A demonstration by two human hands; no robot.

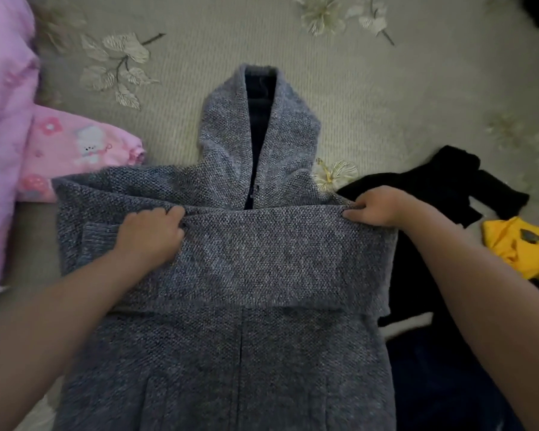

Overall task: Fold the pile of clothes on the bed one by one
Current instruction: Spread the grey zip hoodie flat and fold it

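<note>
A grey-blue knitted hooded cardigan [231, 353] lies flat on the bed, hood [259, 126] pointing away from me. One sleeve is folded across the chest as a wide band [271, 259]. My left hand [150, 234] grips the top edge of that band near its left end. At the right shoulder, my right hand [383, 206] pinches the same edge. Both forearms reach in from the bottom corners.
A pale bedspread [355, 98] with embroidered flowers lies underneath. Pink garments [75, 141] are piled at the left. At the right lie a black garment [433, 185], a yellow one [523, 247] and dark blue cloth [442, 368].
</note>
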